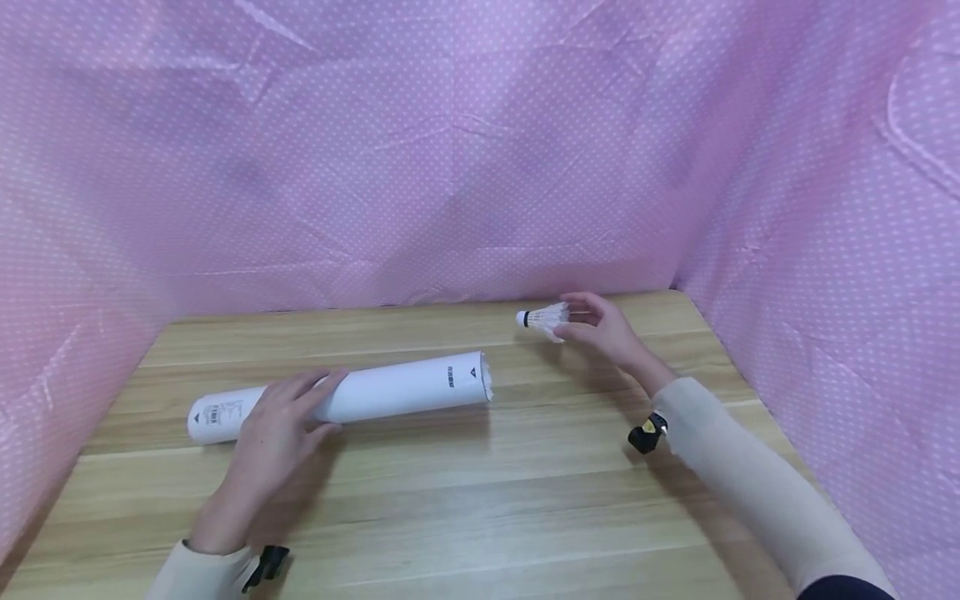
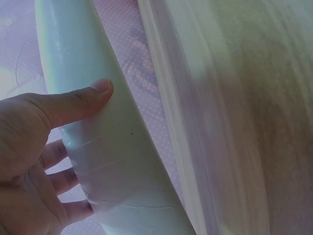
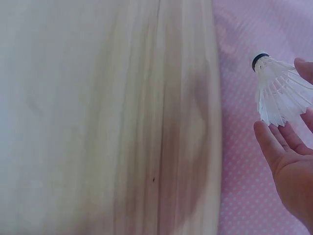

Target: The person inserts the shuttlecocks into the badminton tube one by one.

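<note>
A long white shuttlecock tube (image 1: 405, 389) with small black print lies slantwise above the table, its right end a little higher in the head view. My left hand (image 1: 272, 433) grips it left of its middle; in the left wrist view the thumb (image 2: 80, 104) presses across the tube's side and the other fingers go behind it. White feather-like edges show at the tube's right end. My right hand (image 1: 609, 335) holds a white shuttlecock (image 1: 546, 319) by its feather skirt, cork pointing left toward the back. The right wrist view shows the shuttlecock's dark band (image 3: 259, 59) and fingers around the feather rim.
Both hands work over a light wood-grain table (image 1: 450, 517). Pink polka-dot cloth (image 1: 450, 167) hangs behind the table and along both sides, close to its edges. Dark wrist devices (image 1: 647, 433) sit at both cuffs.
</note>
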A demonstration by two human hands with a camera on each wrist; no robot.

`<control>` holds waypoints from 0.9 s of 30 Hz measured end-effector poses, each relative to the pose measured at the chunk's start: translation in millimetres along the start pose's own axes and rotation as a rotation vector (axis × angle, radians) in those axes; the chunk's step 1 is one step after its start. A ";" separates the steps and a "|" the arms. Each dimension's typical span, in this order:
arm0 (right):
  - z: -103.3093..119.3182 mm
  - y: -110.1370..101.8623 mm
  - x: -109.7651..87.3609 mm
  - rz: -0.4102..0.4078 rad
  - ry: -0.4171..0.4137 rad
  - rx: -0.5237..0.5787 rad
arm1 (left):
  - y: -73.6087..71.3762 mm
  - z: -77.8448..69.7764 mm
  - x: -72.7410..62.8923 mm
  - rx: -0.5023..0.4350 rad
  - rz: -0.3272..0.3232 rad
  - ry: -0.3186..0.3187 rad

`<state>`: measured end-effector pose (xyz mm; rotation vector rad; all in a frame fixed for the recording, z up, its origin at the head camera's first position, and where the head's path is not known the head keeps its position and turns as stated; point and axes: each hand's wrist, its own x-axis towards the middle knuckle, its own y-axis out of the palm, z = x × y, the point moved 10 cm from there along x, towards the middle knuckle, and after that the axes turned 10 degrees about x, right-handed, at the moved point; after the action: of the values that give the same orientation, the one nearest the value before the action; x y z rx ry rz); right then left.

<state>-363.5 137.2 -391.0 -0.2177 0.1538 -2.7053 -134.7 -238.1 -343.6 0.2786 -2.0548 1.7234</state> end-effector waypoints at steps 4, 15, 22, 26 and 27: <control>10.3 7.6 -11.3 0.033 -0.023 0.038 | 0.8 1.5 1.3 0.001 -0.004 -0.003; 32.2 37.4 -45.5 0.167 -0.016 0.158 | 6.2 5.5 3.6 -0.002 0.013 -0.018; 40.3 60.9 -60.2 0.258 -0.030 0.206 | 6.5 2.0 5.4 -0.017 0.025 -0.019; 41.2 71.9 -62.7 0.283 -0.032 0.208 | 8.6 -0.8 7.0 -0.015 0.029 -0.017; 40.7 74.5 -63.0 0.287 -0.029 0.212 | 9.4 -1.5 7.4 -0.014 0.031 -0.017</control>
<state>-269.9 93.0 -369.6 -0.1577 -0.1033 -2.4092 -144.9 -233.9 -348.3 0.2596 -2.0928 1.7303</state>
